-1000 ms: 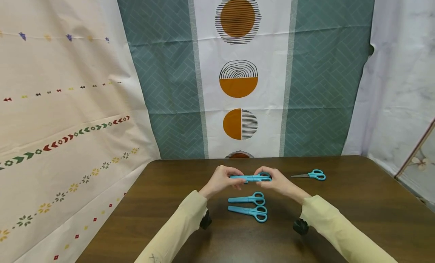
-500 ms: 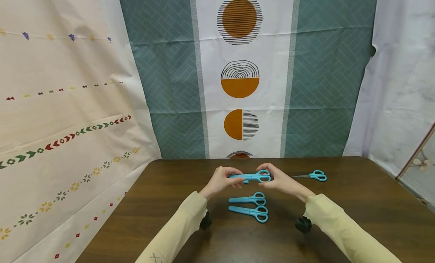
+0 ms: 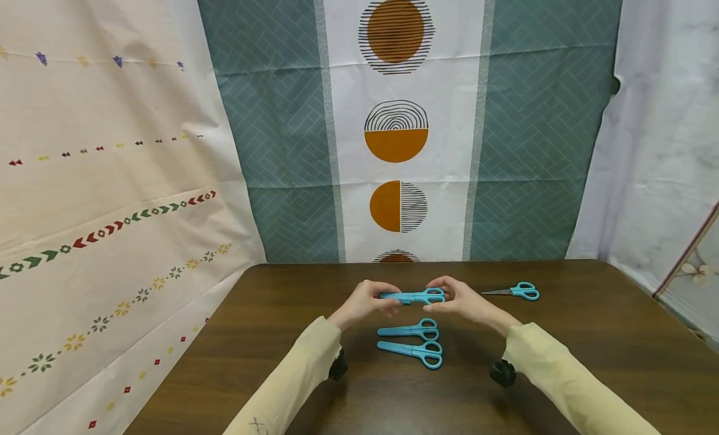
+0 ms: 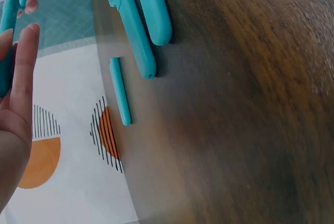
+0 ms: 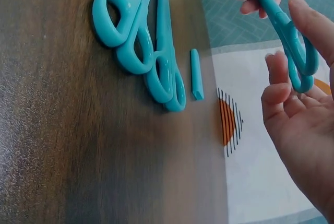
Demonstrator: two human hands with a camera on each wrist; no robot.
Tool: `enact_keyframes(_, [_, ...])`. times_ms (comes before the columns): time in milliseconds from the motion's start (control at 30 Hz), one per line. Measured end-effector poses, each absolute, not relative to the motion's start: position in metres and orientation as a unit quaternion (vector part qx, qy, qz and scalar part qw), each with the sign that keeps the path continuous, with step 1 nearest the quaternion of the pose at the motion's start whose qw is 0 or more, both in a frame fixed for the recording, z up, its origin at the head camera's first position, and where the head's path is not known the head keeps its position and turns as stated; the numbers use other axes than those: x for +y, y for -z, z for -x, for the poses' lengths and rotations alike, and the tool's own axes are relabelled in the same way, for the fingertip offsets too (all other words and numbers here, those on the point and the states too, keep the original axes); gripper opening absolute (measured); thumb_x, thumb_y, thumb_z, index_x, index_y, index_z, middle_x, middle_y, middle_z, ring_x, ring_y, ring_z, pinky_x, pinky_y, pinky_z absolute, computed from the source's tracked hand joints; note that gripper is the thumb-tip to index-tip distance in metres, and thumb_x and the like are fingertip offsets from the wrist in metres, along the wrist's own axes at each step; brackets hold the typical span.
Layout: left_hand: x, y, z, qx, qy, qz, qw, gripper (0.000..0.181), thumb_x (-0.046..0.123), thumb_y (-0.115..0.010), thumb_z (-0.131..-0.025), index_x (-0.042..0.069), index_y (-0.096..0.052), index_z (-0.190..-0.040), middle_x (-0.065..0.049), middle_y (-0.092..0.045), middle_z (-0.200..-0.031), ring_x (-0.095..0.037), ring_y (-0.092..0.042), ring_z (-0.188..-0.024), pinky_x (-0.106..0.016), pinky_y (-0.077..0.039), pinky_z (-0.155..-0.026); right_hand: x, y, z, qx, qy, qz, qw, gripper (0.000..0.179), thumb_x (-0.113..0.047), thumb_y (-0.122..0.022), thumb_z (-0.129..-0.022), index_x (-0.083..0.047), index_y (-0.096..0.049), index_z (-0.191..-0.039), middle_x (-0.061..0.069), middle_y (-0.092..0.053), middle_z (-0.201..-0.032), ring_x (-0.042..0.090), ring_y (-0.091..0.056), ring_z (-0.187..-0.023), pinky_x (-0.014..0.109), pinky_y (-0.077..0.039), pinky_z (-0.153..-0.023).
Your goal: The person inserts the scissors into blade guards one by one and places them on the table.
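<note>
A pair of light blue scissors (image 3: 415, 297), its blades inside a matching blue cover, is held above the table. My left hand (image 3: 364, 303) pinches the covered end between thumb and fingers. My right hand (image 3: 462, 303) is beside the finger loops, thumb and fingers spread around them without closing; in the right wrist view the loops (image 5: 302, 67) hang in the space between thumb and fingers. On the table behind lies a loose blue blade cover (image 5: 196, 72), mostly hidden by the held scissors in the head view.
Two more covered scissors, an upper pair (image 3: 405, 330) and a lower pair (image 3: 412, 349), lie on the brown table (image 3: 269, 360) nearer the person. At the right, another pair (image 3: 519, 291) lies with bare blades pointing left. Patterned cloths (image 3: 539, 141) hang behind.
My right hand has let go of the finger loops and shifted slightly to the right. The scissors, still in my left hand, tipped up a little and then came back down.
</note>
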State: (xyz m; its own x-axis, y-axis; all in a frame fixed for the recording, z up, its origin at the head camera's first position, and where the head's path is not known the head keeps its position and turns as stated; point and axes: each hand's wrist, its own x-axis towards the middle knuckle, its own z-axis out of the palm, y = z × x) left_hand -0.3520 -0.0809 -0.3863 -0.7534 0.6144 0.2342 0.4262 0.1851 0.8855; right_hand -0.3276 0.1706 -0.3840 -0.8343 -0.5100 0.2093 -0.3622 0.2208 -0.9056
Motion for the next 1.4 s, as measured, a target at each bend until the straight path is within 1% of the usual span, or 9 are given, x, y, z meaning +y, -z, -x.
enact_keyframes(67, [-0.080, 0.388, 0.353, 0.783, -0.523, -0.328, 0.077, 0.018, 0.007, -0.065, -0.084, -0.001, -0.066, -0.100, -0.018, -0.065, -0.084, -0.037, -0.061, -0.072, -0.041, -0.051, -0.064, 0.171, 0.386, 0.329, 0.782, 0.552, 0.282, 0.059, 0.055, -0.013, -0.070, -0.081, 0.013, -0.039, -0.119, 0.017, -0.056, -0.097, 0.029, -0.053, -0.085, 0.035, -0.046, -0.076])
enact_keyframes(167, [-0.079, 0.389, 0.353, 0.813, -0.489, -0.313, 0.051, 0.017, 0.012, -0.069, -0.081, 0.003, -0.069, -0.096, -0.005, -0.064, -0.078, -0.033, -0.058, -0.062, -0.034, -0.049, -0.055, 0.171, 0.387, 0.330, 0.791, 0.543, 0.279, 0.046, 0.053, -0.014, -0.070, -0.080, 0.012, -0.043, -0.118, 0.018, -0.056, -0.095, 0.026, -0.052, -0.081, 0.034, -0.046, -0.073])
enact_keyframes(233, [-0.077, 0.389, 0.354, 0.828, -0.466, -0.309, 0.033, 0.016, 0.013, -0.070, -0.080, 0.005, -0.070, -0.094, -0.001, -0.061, -0.075, -0.034, -0.053, -0.057, -0.034, -0.046, -0.049, 0.172, 0.388, 0.331, 0.801, 0.530, 0.277, 0.032, 0.051, -0.015, -0.071, -0.080, 0.011, -0.046, -0.117, 0.018, -0.055, -0.093, 0.024, -0.050, -0.078, 0.033, -0.046, -0.070])
enact_keyframes(400, [-0.073, 0.390, 0.355, 0.845, -0.450, -0.287, 0.021, 0.014, 0.012, -0.072, -0.078, 0.006, -0.071, -0.090, 0.001, -0.061, -0.073, -0.028, -0.049, -0.052, -0.037, -0.046, -0.048, 0.173, 0.392, 0.334, 0.822, 0.502, 0.267, 0.007, 0.050, -0.015, -0.072, -0.079, 0.010, -0.051, -0.116, 0.015, -0.054, -0.092, 0.023, -0.048, -0.075, 0.031, -0.045, -0.065])
enact_keyframes(667, [-0.068, 0.396, 0.357, 0.862, -0.445, -0.244, 0.009, 0.014, 0.011, -0.075, -0.075, 0.005, -0.072, -0.087, 0.003, -0.063, -0.071, -0.018, -0.053, -0.053, -0.038, -0.049, -0.053, 0.175, 0.396, 0.337, 0.830, 0.485, 0.277, 0.006, 0.053, -0.008, -0.071, -0.079, 0.011, -0.047, -0.122, 0.020, -0.051, -0.102, 0.027, -0.053, -0.083, 0.034, -0.047, -0.069])
enact_keyframes(900, [-0.068, 0.400, 0.360, 0.869, -0.435, -0.235, -0.011, 0.018, 0.010, -0.077, -0.072, 0.005, -0.072, -0.089, 0.004, -0.061, -0.071, -0.018, -0.056, -0.051, -0.029, -0.049, -0.050, 0.176, 0.399, 0.342, 0.833, 0.477, 0.280, 0.002, 0.059, -0.014, -0.073, -0.078, 0.013, -0.045, -0.122, 0.017, -0.058, -0.102, 0.031, -0.056, -0.090, 0.035, -0.049, -0.071])
enact_keyframes(1033, [-0.068, 0.405, 0.361, 0.867, -0.438, -0.237, -0.008, 0.017, 0.008, -0.077, -0.072, 0.004, -0.072, -0.088, 0.004, -0.061, -0.072, -0.020, -0.058, -0.053, -0.028, -0.049, -0.050, 0.177, 0.403, 0.345, 0.843, 0.461, 0.278, -0.006, 0.056, -0.017, -0.074, -0.076, 0.013, -0.050, -0.117, 0.014, -0.062, -0.097, 0.030, -0.058, -0.088, 0.037, -0.049, -0.072])
enact_keyframes(1200, [-0.068, 0.408, 0.360, 0.867, -0.437, -0.239, -0.001, 0.017, 0.008, -0.077, -0.072, 0.005, -0.071, -0.088, 0.004, -0.061, -0.073, -0.020, -0.060, -0.056, -0.029, -0.050, -0.053, 0.177, 0.404, 0.343, 0.845, 0.458, 0.275, -0.012, 0.051, -0.012, -0.074, -0.076, 0.014, -0.052, -0.114, 0.016, -0.058, -0.095, 0.027, -0.058, -0.082, 0.034, -0.049, -0.069])
enact_keyframes(1400, [-0.068, 0.408, 0.360, 0.877, -0.410, -0.251, -0.013, 0.018, 0.010, -0.077, -0.071, 0.004, -0.071, -0.088, 0.002, -0.064, -0.076, -0.013, -0.060, -0.066, -0.025, -0.048, -0.059, 0.176, 0.405, 0.346, 0.847, 0.460, 0.268, -0.006, 0.049, -0.009, -0.073, -0.077, 0.016, -0.052, -0.113, 0.008, -0.055, -0.073, 0.022, -0.049, -0.068, 0.027, -0.044, -0.058])
